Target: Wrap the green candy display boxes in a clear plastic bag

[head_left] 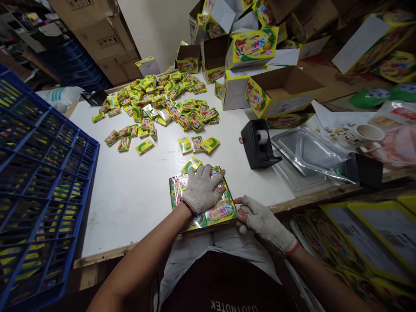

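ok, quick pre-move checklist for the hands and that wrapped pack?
1. Left hand flat on the pack: ok.
2. Right hand at the pack's right edge, touching: ok.
3. Pack fully on the table: not ok, near edge overhangs.
4. Wrap sealed all round: cannot tell.
5. Tape dispenser close on the right: ok.
6. Loose packets clear of the pack: not ok, one touches its far edge.

My left hand (202, 189) lies on the wrapped box (224, 211); tape dispenser (258, 144) right of it, loose packets (159, 104) behind.
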`<state>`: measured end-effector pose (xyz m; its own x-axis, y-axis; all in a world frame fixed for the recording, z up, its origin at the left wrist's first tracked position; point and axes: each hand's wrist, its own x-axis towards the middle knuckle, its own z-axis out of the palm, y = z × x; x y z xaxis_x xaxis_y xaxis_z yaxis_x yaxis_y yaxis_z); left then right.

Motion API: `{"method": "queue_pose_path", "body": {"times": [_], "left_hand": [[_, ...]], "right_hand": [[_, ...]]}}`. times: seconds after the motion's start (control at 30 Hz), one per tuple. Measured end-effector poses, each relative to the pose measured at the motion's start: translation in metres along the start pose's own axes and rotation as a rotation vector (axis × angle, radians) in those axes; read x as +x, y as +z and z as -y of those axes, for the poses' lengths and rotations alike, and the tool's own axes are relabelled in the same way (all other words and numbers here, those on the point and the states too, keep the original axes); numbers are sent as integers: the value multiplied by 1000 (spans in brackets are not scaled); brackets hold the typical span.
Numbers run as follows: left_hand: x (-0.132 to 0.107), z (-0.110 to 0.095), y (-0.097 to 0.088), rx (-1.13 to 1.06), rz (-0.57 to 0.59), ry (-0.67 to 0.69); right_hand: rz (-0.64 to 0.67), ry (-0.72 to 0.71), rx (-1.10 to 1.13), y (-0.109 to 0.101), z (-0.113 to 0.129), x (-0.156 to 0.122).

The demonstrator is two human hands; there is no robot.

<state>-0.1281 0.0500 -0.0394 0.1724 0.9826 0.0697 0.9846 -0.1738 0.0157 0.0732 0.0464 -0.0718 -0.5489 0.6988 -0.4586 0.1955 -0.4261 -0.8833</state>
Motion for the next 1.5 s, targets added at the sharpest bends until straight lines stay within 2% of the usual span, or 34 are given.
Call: {"method": "queue_pose_path", "body": {"times": [0.17, 0.3, 0.4, 0.43, 0.47, 0.5, 0.57, 0.6, 0.63, 0.67, 0.7, 0.77, 0.83, 0.93, 1.03, 1.13, 1.2, 1.33, 1.43, 1.5], "left_hand": [[-1, -4, -4, -25, 8, -16], [-2, -9, -5, -19, -4, -36], [-3, -12, -4, -6, -9, -51], [-3, -13, -3, -3, -8, -53], [-4, -14, -3, 0, -8, -55], [-4, -14, -2, 2, -8, -55], [-4, -14, -1, 4, -15, -50], [-3, -13, 0, 2, -21, -52], [-3, -13, 0, -1, -26, -56], [-3, -12, 1, -6, -27, -59], [-3, -12, 1, -11, -27, -63], [-2, -11, 1, -15, -27, -66], [-2, -11, 1, -9, -30, -63], [-2, -11, 0, -1, -36, -61], [-1, -12, 0, -5, -37, -61], [-1, -12, 0, -6, -35, -65], [-1, -12, 0, -2, -37, -61], [0, -12, -1, 8, -41, -56], [-1, -13, -3, 6, -34, -59], [-1, -13, -3, 3, -32, -57]], "right_hand": [[-4, -37, 115, 1, -16, 2], [11, -27, 104, 2, -22, 2], [56, -23, -84, -22, -9, 7], [15, -55, -175, -36, -1, 10], [-86, -107, -269, -54, 9, 14], [-240, -173, -365, -74, 19, 20], [-637, -283, -534, -114, 39, 34], [-775, -301, -606, -132, 48, 41], [-833, -300, -650, -146, 55, 50], [-826, -290, -674, -156, 60, 58], [-767, -279, -677, -162, 63, 66], [-632, -283, -657, -164, 66, 79], [-601, -318, -636, -157, 66, 86], [-679, -367, -607, -146, 64, 81], [-771, -403, -554, -140, 56, 61], [-780, -365, -490, -132, 38, 44], [-723, -307, -404, -126, 23, 43], [-619, -196, -241, -117, -1, 61], [-579, -162, -236, -117, -4, 64], [-476, -171, -268, -115, 5, 56]]}}
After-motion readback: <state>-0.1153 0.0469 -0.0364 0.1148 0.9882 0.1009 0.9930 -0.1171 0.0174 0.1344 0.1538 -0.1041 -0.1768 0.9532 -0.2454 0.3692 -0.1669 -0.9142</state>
